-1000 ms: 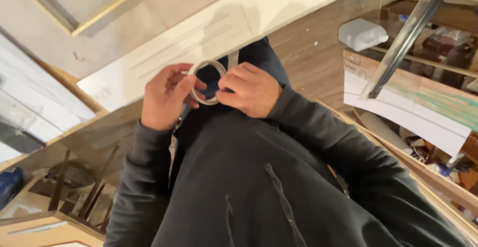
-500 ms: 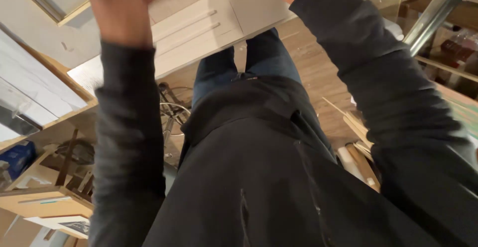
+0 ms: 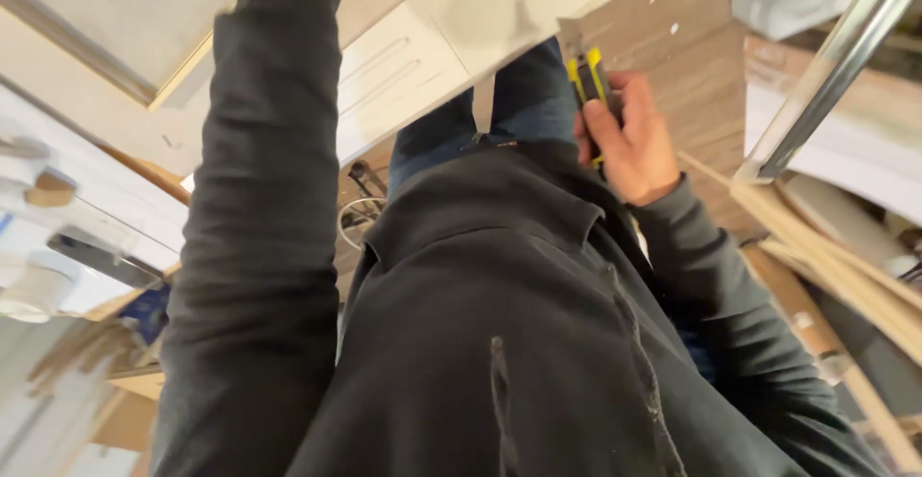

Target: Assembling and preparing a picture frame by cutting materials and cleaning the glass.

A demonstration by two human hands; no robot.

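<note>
While the right hand (image 3: 634, 146) sits in the upper right of the frame, its fingers (image 3: 600, 122) wrap closed around a yellow-and-black utility knife (image 3: 584, 78), blade end toward a white panelled door (image 3: 413, 54). The left sleeve (image 3: 259, 198) rises out the top left; that hand is out of view.

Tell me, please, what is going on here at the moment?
A person in a dark hooded top looks down over their own body. Their right hand grips a yellow and black utility knife, its tip near a white panelled board lying below. The left arm reaches up out of the picture, so that hand is not visible. Wooden strips lie to the right.
</note>
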